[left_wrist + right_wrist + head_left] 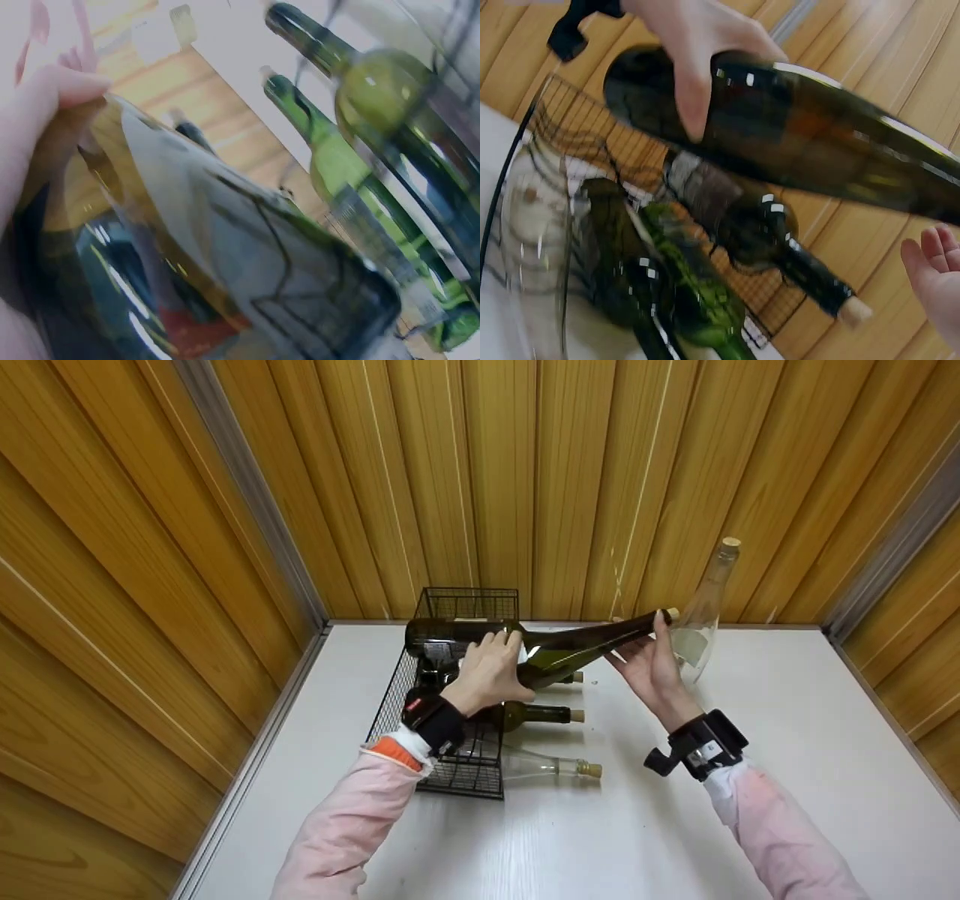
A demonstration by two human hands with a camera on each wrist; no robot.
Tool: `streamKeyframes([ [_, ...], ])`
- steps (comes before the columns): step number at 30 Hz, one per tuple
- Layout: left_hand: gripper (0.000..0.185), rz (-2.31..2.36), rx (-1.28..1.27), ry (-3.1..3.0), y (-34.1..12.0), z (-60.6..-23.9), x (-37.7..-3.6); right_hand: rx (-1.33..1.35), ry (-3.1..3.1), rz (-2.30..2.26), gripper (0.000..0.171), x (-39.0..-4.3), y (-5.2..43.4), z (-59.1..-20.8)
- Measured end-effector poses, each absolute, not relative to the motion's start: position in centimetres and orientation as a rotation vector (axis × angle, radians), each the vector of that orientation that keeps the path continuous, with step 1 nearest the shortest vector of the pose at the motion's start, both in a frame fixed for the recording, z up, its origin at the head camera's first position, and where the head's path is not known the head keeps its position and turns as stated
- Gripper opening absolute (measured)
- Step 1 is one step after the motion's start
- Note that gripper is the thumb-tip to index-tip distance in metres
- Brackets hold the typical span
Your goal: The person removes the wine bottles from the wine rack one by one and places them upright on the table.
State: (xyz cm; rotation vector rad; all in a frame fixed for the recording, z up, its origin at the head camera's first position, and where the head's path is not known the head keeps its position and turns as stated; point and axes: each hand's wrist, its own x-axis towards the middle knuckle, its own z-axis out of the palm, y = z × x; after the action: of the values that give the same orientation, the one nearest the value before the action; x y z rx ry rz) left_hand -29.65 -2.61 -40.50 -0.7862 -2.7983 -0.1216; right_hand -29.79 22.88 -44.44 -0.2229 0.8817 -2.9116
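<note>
A long-necked dark green wine bottle (562, 661) is held slantwise over the wire rack (480, 791), its corked neck raised to the right. My left hand (491, 671) grips its body near the base, which that hand hides in the head view. At the neck, just below the cork, my right hand (651, 664) has its thumb on the near side and fingers beneath. In the right wrist view the held bottle (802, 142) passes above the racked bottles, among them a labelled dark bottle (705, 187) with a cork. Blurred glass fills much of the left wrist view.
Behind my right hand a clear corked bottle (701, 619) stands upright. In the rack lie a dark bottle (442, 631), a green bottle (544, 714) and a clear bottle (536, 765), corks pointing right. Wood-patterned walls (570, 495) border the white table (585, 840).
</note>
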Motion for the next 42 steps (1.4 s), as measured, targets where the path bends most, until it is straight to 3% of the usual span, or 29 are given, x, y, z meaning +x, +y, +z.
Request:
streamKeyframes([
  [5, 0.079, -0.118, -0.766, -2.792, -1.4, -40.7, -29.1, -0.168, 0.670, -2.930, 0.062, -30.4, 22.6, -43.4],
  [12, 0.083, -0.193, -0.735, -2.824, 0.1, -40.9, -28.6, -0.177, 0.516, -2.948, 0.057, -30.6, 23.6, -41.2],
  [22, 0.066, -0.494, -0.713, -2.728, 2.2, -40.2, -28.2, -0.305, 0.688, -2.965, 0.045, -31.1, 24.4, -36.0],
  [42, 0.070, -1.136, -0.618, -2.639, 5.4, -41.7, -27.1, -0.416, 1.188, -2.867, 0.023, -31.2, 23.6, -30.1],
])
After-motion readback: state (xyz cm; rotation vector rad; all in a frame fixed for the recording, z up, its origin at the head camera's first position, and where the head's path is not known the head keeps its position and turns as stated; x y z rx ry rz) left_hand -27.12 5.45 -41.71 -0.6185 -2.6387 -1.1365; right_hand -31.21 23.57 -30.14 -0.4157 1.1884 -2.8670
